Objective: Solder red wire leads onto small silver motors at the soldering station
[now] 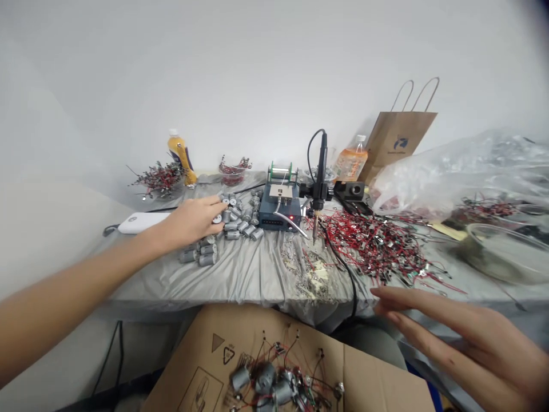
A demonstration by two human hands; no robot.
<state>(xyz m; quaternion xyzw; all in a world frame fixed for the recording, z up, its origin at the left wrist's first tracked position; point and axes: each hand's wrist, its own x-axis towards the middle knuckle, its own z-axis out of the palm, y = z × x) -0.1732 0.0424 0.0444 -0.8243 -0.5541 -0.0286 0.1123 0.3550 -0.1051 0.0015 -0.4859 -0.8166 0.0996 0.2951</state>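
Silver motors lie under the left hand, fingers curled on them, grip unclear; the right hand is released, empty, beside red wires. Blue-logo bag beyond, lettering too small.

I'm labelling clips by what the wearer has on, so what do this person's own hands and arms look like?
Both are bare. The left hand has no glove, ring or watch in sight, and no sleeve shows on the left forearm. The right hand is ungloved too, with no ring visible; its forearm is out of view, so any sleeve there can't be told.
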